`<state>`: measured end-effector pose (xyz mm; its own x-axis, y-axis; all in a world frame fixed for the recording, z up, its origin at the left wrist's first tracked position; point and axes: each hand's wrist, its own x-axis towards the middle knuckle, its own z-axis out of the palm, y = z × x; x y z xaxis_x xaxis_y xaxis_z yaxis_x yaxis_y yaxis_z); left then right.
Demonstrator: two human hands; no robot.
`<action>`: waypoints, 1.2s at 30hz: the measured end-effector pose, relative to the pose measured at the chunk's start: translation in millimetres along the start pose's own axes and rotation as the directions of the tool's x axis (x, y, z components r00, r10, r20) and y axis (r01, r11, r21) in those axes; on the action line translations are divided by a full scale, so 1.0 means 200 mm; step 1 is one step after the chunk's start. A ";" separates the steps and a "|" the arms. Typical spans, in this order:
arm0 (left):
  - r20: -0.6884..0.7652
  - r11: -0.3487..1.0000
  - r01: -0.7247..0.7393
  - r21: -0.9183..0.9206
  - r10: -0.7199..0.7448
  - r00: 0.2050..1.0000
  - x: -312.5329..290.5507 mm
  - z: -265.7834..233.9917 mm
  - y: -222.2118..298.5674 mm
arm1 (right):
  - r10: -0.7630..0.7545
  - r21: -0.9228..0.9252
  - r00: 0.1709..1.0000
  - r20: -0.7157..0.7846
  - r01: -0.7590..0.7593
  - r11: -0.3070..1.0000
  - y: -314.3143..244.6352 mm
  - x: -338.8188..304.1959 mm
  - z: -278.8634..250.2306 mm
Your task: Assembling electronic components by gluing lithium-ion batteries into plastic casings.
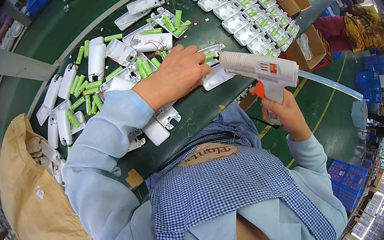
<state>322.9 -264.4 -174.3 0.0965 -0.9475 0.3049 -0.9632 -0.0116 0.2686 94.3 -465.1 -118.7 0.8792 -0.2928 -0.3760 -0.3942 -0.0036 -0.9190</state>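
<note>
Perhaps the left hand [177,73] risks a burn, should the glue gun [262,67] be hot, because its tip [221,59] sits close to those bent fingers; a wobble of the right hand [283,110], wrapped firmly around the handle, might also smear glue. A green battery [211,55] lies at the tip, just beside the left fingers, above the bench [196,114]; whether they pinch anything, I cannot tell.

Blue crates [347,185], green floor [329,122]
</note>
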 end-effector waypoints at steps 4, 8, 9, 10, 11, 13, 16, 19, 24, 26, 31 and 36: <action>-0.041 0.997 -0.033 0.066 0.036 0.999 0.00 0.00 0.01 | -0.018 0.007 1.000 0.002 0.018 1.000 0.01 0.00 0.00; 0.018 0.999 -0.017 0.050 0.017 1.000 0.01 -0.01 0.02 | -0.013 -0.008 0.999 0.045 0.013 1.000 0.04 0.00 -0.04; 0.020 0.998 -0.018 0.052 0.017 1.000 0.01 -0.01 0.02 | -0.014 -0.005 0.999 0.045 0.014 1.000 0.04 0.00 -0.04; 0.016 0.998 -0.011 0.060 0.010 1.000 0.01 0.00 0.03 | -0.008 -0.011 0.999 0.036 0.009 1.000 0.05 0.00 -0.04; 0.012 0.998 -0.003 0.067 0.003 1.000 0.00 0.01 0.03 | -0.002 -0.017 1.000 0.027 0.003 1.000 0.05 0.00 -0.04; 0.018 0.997 -0.003 0.079 0.002 1.000 0.00 0.02 0.02 | -0.005 -0.014 1.000 0.030 0.005 1.000 0.05 0.01 -0.04; 0.023 0.995 -0.016 0.103 0.013 1.000 0.00 0.03 0.02 | -0.004 -0.018 0.999 0.036 0.004 1.000 0.07 0.01 -0.06; 0.028 0.993 -0.025 0.111 0.022 0.999 0.01 0.06 0.01 | -0.005 -0.001 0.999 0.038 0.005 1.000 0.07 0.02 -0.05; 0.018 0.994 0.055 0.095 -0.056 0.998 0.08 0.08 0.02 | -0.030 0.041 0.999 0.039 0.029 0.999 0.11 0.05 -0.06; -0.001 0.988 0.090 0.122 -0.090 0.996 0.12 0.10 0.00 | -0.060 0.162 0.998 -0.017 0.062 0.985 0.09 0.07 -0.04; -0.047 0.990 0.132 0.058 -0.129 0.990 0.16 0.13 -0.04 | -0.099 0.268 0.995 0.004 0.094 0.959 0.13 0.15 -0.05; -0.198 0.949 0.177 -0.261 -0.232 0.952 0.11 0.05 -0.02 | -0.057 0.421 0.998 0.041 0.035 0.906 0.19 0.16 -0.08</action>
<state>326.0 -287.6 -177.7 0.3649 -0.8364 0.4090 -0.8314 -0.0949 0.5475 103.9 -489.1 -163.6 0.9104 -0.2531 -0.3273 -0.2141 0.3889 -0.8961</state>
